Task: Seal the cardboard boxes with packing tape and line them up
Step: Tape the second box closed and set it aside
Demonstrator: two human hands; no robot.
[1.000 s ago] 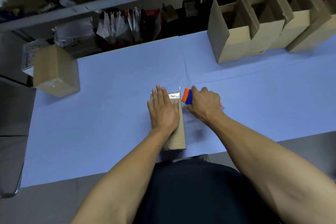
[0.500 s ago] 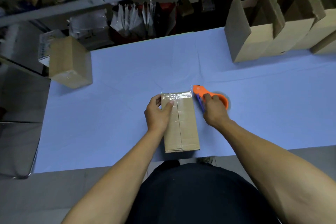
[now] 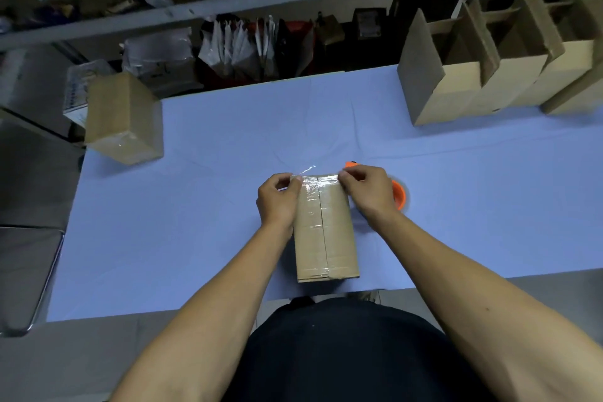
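A closed cardboard box (image 3: 326, 238) lies lengthwise on the blue table (image 3: 195, 222) in front of me. Clear packing tape (image 3: 318, 180) runs along its centre seam and across its far end. My left hand (image 3: 279, 201) pinches the tape at the box's far left corner. At the far right corner, my right hand (image 3: 368, 192) pinches the same strip. The orange tape dispenser (image 3: 398, 197) lies on the table just right of the box, mostly hidden behind my right hand.
One taped cardboard box (image 3: 125, 121) stands at the table's back left corner. Several open boxes (image 3: 456, 85) with raised flaps stand in a row at the back right. A cluttered shelf (image 3: 228, 10) runs behind the table.
My right hand has let go of the orange dispenser, which now lies on the table, and moved to the box's far right corner. My left hand stays at the far left corner.
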